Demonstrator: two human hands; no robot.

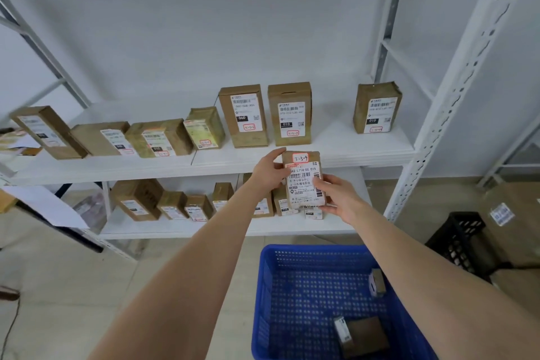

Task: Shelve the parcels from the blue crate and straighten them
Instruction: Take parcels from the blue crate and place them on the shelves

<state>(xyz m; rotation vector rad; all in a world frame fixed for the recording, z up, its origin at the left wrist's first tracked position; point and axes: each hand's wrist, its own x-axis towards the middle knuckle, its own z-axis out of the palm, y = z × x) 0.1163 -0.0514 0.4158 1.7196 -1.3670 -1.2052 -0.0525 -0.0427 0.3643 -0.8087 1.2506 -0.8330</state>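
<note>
A small brown parcel (pixel 304 181) with a white label and a red-framed tag reading 3-3-9 is held upright in front of the white shelf edge (pixel 365 156). My left hand (pixel 270 169) grips its left side near the top. My right hand (pixel 339 196) holds its lower right corner. On the upper shelf stand several labelled brown parcels, among them one at the right (pixel 377 108) and two in the middle (pixel 244 115), with a gap between them. The blue crate (pixel 292 301) sits on the floor below and holds two parcels (pixel 362 336).
The lower shelf (pixel 181 228) carries several more small parcels. A white slotted upright (pixel 455 82) bounds the shelf on the right. A black crate (pixel 458 240) and large cardboard boxes (pixel 514 222) stand on the floor at right. Papers lie at the left.
</note>
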